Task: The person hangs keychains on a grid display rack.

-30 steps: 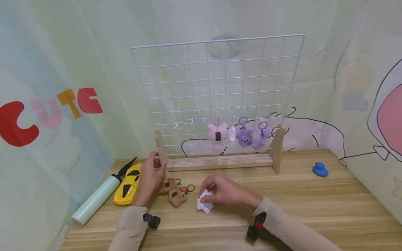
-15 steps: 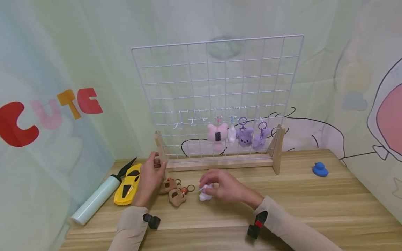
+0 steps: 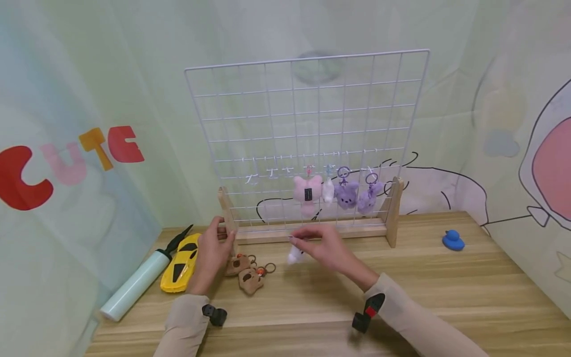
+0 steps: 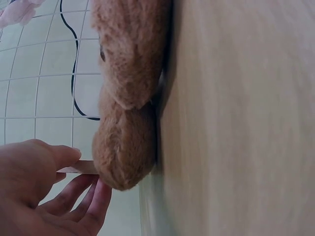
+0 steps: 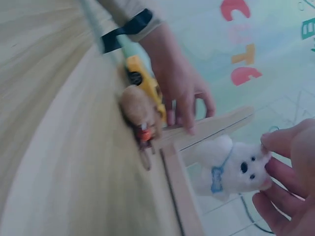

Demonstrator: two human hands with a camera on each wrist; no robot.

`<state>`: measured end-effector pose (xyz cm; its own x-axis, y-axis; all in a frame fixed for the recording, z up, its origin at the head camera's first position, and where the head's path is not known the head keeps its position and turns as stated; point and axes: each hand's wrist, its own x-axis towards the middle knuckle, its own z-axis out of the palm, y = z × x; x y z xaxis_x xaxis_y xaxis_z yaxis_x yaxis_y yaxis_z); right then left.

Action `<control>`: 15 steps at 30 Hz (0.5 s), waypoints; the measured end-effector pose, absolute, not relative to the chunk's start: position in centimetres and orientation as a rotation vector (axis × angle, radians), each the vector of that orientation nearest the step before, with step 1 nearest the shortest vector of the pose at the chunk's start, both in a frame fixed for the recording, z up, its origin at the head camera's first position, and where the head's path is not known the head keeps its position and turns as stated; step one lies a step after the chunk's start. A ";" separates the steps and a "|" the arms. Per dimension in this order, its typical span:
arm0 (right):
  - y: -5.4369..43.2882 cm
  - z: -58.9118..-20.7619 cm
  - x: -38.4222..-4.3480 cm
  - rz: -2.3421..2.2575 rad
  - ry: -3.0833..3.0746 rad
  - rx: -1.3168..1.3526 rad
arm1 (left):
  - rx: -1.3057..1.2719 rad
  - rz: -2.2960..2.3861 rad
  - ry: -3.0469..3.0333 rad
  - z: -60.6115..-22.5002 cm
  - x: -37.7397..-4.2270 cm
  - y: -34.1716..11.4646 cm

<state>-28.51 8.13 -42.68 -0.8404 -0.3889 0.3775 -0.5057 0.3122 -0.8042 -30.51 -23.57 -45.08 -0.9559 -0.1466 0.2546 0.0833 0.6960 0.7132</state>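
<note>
My right hand (image 3: 327,248) pinches a small white plush bear keychain (image 5: 244,166) by its top, near the ring. The bear has a blue cord and bone-shaped tag at its neck, and hangs in front of the rack's wooden base bar (image 3: 267,236). My left hand (image 3: 213,252) grips the left wooden upright (image 3: 226,204) of the white wire grid rack (image 3: 308,59), thumb on one side and fingers on the other. Beside that hand two brown plush keychains (image 3: 251,281) lie on the table, one partly over the other. In the left wrist view their brown fur (image 4: 125,142) partly hides the upright.
On the rack hang a pink plush (image 3: 308,188), a small white one (image 3: 328,191) and two purple ones (image 3: 346,195); bare hooks (image 3: 252,179) sit left of them. A yellow toy car (image 3: 180,263) and pale pump (image 3: 136,286) lie left, a blue duck (image 3: 453,240) right.
My right hand has lifted the white bear keychain off the table and toward the rack, its grip shifting from the body to the top. The left hand stays on the upright.
</note>
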 end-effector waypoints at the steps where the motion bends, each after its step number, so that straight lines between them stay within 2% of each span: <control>1: 8.1 -42.4 -28.6 1.577 -2.434 0.816 | 0.051 -1.121 -2.616 -45.1 -30.5 -23.6; 15: 7.2 -39.0 -28.9 1.656 -2.266 0.643 | 0.043 -1.095 -2.604 -45.6 -30.6 -23.5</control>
<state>-28.92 7.20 -39.04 -0.8678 -0.1962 0.4566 -0.4946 0.2514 -0.8320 -30.60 -23.48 -45.57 -0.9499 -0.1481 0.2751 0.0930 0.7066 0.7014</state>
